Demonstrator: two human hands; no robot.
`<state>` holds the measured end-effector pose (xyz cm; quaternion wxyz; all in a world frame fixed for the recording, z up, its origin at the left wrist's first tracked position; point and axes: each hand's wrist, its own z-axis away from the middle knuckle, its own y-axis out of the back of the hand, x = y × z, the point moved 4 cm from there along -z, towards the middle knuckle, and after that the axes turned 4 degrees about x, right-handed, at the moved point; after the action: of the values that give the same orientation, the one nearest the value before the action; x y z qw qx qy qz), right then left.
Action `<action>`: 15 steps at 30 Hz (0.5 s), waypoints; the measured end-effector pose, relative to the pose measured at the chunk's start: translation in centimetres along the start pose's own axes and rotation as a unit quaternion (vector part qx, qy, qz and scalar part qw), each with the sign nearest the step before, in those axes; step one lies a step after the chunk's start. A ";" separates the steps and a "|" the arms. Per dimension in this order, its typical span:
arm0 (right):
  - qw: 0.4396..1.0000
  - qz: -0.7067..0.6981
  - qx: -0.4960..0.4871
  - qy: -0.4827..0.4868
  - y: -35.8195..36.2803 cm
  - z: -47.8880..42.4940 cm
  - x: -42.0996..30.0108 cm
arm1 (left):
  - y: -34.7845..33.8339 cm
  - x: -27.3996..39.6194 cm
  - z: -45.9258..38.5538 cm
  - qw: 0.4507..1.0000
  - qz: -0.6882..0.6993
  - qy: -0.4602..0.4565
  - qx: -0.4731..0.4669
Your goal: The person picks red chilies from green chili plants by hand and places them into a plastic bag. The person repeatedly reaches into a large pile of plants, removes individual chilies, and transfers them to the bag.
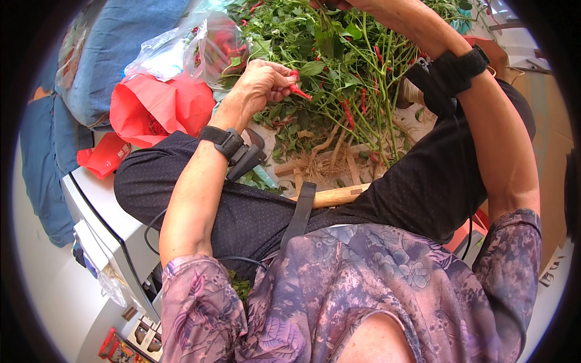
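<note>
Red chili peppers point(299, 90) are pinched between the thumb and fingers of my left hand point(265, 84), beside the leafy heap. In front of me lie pulled-up chili plants point(354, 59), green leaves and stems piled together. More red chilies point(347, 114) hang from the stems right of my left hand. The dry roots point(317, 168) of the plants point towards me, between my knees. My right hand point(333, 3) reaches over the far side of the heap and is cut off by the top edge; its fingers and any grip are mostly hidden.
Left of the heap, a clear plastic bag point(222, 45) holds red chilies, and a red fabric bag point(136, 106) gapes with red contents. Blue denim cloth point(122, 54) lies behind. A white cabinet point(136, 227) flanks my left leg; cardboard point(547, 118) stands at right. A wooden bar point(338, 196) crosses between my thighs.
</note>
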<state>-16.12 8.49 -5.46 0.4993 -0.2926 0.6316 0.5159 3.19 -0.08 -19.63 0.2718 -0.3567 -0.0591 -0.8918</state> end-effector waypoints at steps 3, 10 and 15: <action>0.999 0.035 -0.019 0.032 -0.4 -0.6 0.6 | -0.7 1.1 1.5 0.999 -0.006 -0.017 -0.038; 0.970 0.189 -0.091 0.125 -1.8 -1.0 2.5 | -1.6 2.0 3.1 0.995 0.009 -0.021 -0.101; 0.928 0.311 -0.175 0.107 -4.0 0.5 2.1 | -2.3 2.3 4.6 0.991 0.018 -0.031 -0.132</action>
<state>-13.09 8.11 -8.89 0.1838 -0.2174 0.6404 0.7134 3.38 2.18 -14.46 0.2364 -0.4177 0.0574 -0.8754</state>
